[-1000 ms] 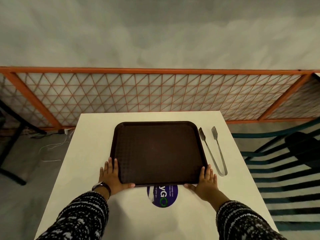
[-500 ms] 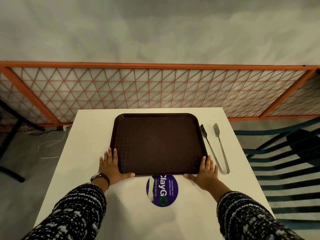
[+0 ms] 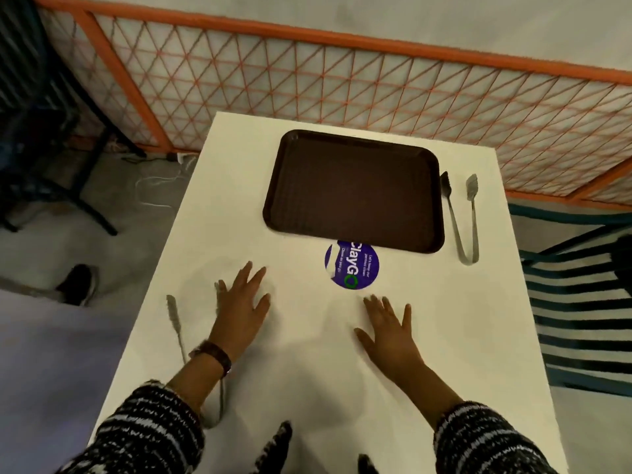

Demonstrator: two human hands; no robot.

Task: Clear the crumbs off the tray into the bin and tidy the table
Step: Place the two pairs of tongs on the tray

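Note:
A dark brown tray [image 3: 355, 189] lies flat on the far half of the white table [image 3: 232, 206]; I see no crumbs on it. Metal tongs [image 3: 463, 217] lie just right of the tray. My left hand [image 3: 244, 302] and my right hand [image 3: 390, 330] hover over the near half of the table, fingers spread, holding nothing and clear of the tray. A round purple sticker [image 3: 352, 265] sits between the hands and the tray's near edge. No bin is in view.
An orange mesh fence [image 3: 342, 80] runs behind the table. A teal striped chair [image 3: 581, 319] stands to the right. A dark table frame [image 3: 51, 165] and a black shoe [image 3: 77, 283] are on the floor at left. A faint blurred tong-like shape [image 3: 174, 316] shows by my left wrist.
Both hands have let go of the tray's near corners and pulled back toward me. The view has tilted down and swung left. Tray and tongs stay put.

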